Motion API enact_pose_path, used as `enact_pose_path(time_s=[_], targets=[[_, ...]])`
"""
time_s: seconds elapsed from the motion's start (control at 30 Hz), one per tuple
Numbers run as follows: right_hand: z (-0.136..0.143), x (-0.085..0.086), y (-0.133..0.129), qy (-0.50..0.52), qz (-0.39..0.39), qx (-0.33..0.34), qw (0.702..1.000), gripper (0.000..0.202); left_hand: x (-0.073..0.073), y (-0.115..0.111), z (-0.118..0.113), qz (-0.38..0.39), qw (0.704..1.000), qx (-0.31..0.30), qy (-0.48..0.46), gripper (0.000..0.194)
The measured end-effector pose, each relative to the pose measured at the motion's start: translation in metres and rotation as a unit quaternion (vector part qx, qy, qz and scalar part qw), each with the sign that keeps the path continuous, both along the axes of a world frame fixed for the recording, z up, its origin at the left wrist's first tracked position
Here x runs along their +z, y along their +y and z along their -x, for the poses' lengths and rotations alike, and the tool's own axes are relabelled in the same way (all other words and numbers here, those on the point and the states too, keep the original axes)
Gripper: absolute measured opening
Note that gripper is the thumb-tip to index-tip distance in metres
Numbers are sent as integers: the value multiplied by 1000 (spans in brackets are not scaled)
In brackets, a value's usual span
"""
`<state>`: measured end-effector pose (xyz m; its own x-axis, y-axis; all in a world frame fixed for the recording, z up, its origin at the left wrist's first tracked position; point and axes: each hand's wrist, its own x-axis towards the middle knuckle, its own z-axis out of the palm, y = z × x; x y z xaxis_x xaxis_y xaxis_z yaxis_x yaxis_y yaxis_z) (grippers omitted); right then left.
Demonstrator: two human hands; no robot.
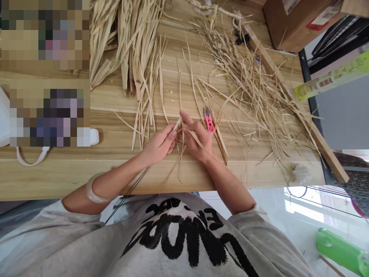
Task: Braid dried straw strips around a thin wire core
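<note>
Wrapped straw cord [178, 123], pinched between thumb and fingers of the closed left hand [158, 146]; right hand [200, 141] just beside, forefinger extended, thumb nipping a thin straw strand [199, 143]. Pink-handled snips [208, 120] lie right of this grip; straw bundles [134, 42] beyond it, leftward.

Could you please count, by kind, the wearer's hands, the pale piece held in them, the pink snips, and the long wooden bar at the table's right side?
Hands, left hand and right hand: 2
Pale piece: 1
Pink snips: 1
Wooden bar: 1
Total: 5
</note>
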<state>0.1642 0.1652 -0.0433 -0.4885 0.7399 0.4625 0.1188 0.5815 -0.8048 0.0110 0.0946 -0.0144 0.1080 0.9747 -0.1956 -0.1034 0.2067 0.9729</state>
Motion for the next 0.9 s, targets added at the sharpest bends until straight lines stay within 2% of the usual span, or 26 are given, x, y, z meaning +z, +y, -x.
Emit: enact_pose_path(time_s=[0.1, 0.33, 0.47, 0.63, 0.73, 0.9], targets=[[0, 1, 0, -6, 3, -3, 1000, 19, 2, 0, 1, -2, 1000, 3, 14, 43], [1, 0, 0, 11, 1, 43, 999, 14, 0, -3, 5, -33, 986, 45, 157, 39], [2, -1, -1, 21, 15, 54, 998, 17, -8, -4, 6, -31, 991, 45, 125, 64], [2, -1, 1, 22, 2, 68, 997, 18, -7, -2, 5, -2, 998, 37, 57, 69], [1, 1, 2, 54, -18, 36, 998, 16, -1, -1, 2, 9, 999, 32, 21, 67], [2, 4, 4, 131, 11, -82, 988, 14, 7, -1, -2, 20, 999, 23, -27, 66]])
